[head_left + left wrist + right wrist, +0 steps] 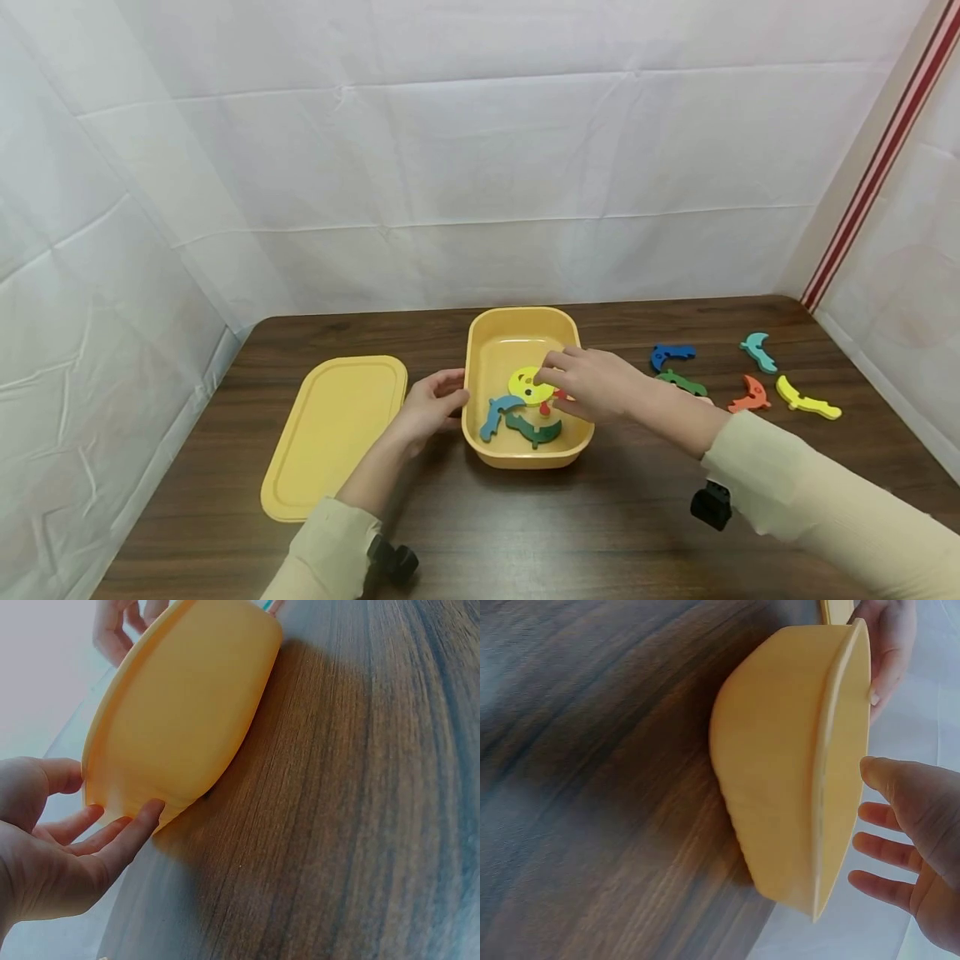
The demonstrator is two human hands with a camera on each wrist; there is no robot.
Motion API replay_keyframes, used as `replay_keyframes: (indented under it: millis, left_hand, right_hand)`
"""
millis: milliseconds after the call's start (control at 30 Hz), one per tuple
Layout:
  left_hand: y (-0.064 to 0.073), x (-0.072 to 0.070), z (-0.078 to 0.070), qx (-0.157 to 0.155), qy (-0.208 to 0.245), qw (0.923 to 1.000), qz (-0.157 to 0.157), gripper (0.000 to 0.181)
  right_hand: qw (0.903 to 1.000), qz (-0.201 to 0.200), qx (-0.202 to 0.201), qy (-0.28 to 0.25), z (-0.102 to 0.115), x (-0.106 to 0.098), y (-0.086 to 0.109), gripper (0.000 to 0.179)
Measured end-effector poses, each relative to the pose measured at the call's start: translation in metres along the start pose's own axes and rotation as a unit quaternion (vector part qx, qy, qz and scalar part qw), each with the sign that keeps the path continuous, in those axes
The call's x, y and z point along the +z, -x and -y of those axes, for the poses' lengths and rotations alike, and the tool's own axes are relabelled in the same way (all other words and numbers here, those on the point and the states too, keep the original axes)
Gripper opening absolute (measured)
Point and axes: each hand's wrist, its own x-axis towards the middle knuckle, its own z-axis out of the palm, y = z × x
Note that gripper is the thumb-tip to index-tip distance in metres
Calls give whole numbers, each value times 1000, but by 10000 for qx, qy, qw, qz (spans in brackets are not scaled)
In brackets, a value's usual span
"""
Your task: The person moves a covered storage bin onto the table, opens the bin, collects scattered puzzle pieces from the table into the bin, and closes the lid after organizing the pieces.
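My left hand (429, 408) is at the left side of a yellow plastic tub (487, 333). Its thumb meets the rim and its extended fingers (133, 838) touch the outer wall. Over the tub's right rim reaches my right hand (592, 383), fingers spread and holding nothing in the right wrist view. Inside lie a round yellow smiling-face piece (525, 385), a blue curved flat piece (495, 417) and a dark green curved one (536, 431). Small red bits (544, 408) show close under the right fingertips, partly hidden by the hand.
A yellow lid (333, 433) lies left of the tub. On the right are more curved flat pieces: dark blue (670, 355), green (682, 382), turquoise (760, 352), orange (751, 395) and yellow (806, 400). White sheeting (480, 167) hangs behind the wooden table (570, 533).
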Motion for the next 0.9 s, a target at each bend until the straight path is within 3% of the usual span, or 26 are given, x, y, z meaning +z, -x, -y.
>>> replay_keyframes:
  millis: [167,467,567,700,900]
  left_hand:
    - [-1,0,0,-8,-5,10000,-17,42]
    - [-1,0,1,0,-8,10000,-33,41]
    - [8,2,-9,-2,-23,10000,23,43]
    - [14,2,-16,-50,-73,9999,79,44]
    - [1,0,-1,-30,-41,10000,-3,44]
  right_hand:
    - [9999,-72,104,-24,-4,3,13,36]
    - [9977,-659,134,-60,-18,9,34,36]
    - [9965,-815,152,-104,-24,10,40,38]
    - [9960,-783,354,-239,-31,11,49,42]
    - [9945,-619,781,-320,-40,10,62,45]
